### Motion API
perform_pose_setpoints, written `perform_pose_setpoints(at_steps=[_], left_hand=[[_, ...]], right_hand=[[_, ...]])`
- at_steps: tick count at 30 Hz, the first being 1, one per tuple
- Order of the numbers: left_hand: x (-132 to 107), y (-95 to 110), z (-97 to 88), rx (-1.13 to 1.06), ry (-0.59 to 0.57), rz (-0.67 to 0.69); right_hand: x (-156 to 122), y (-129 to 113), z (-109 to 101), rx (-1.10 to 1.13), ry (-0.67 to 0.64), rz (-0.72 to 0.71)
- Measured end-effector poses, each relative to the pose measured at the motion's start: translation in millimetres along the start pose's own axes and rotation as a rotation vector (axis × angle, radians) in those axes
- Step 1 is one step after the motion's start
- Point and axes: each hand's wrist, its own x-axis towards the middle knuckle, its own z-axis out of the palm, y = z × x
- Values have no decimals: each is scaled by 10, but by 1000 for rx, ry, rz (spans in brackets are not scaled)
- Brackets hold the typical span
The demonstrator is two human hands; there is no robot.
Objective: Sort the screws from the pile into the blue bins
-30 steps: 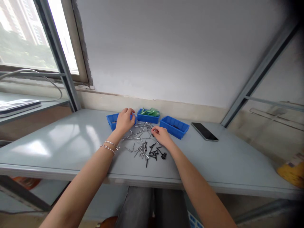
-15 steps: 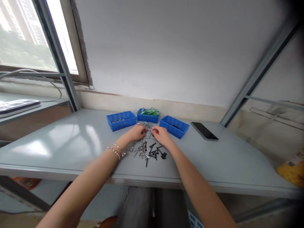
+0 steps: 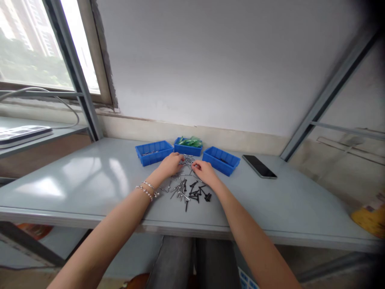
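My left hand (image 3: 171, 163) reaches to the left side of a far pile of silver screws or nails (image 3: 188, 160). Its fingers are curled down at the pile, and what they hold, if anything, is hidden. Across from it, my right hand (image 3: 205, 171) has its thumb and fingers pinched together at the pile's right edge; a thin piece shows just below the fingertips, but I cannot tell if it is gripped. Nearer to me lie a loose heap of silver fasteners (image 3: 179, 188) and, to its right, a cluster of black screws (image 3: 195, 193).
Behind the hands stand a left blue bin (image 3: 155, 157) with a few silver pieces, a middle blue bin (image 3: 188, 150) with green packets, and a right blue bin (image 3: 221, 165) with dark pieces. A phone (image 3: 259, 166) lies right on the grey table (image 3: 270, 204).
My left hand has moved slightly away from me, its fingers now higher along the pile's left side. My right hand stays nearly in place.
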Motion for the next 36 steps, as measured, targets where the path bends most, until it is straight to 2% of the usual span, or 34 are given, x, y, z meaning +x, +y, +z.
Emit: perform_pose_setpoints(at_steps=[5,12,18,36], left_hand=[[3,-17,26,8,-68,32],[-6,28,21,-16,-95,38],[-5,31,32,-28,-74,52],[19,-4,114,-72,-114,38]], right_hand=[[-2,-16,-7,-11,-1,0],[-5,-17,-5,2,-13,2],[-4,-1,6,1,-13,0],[-9,-4,-3,-8,-26,6]])
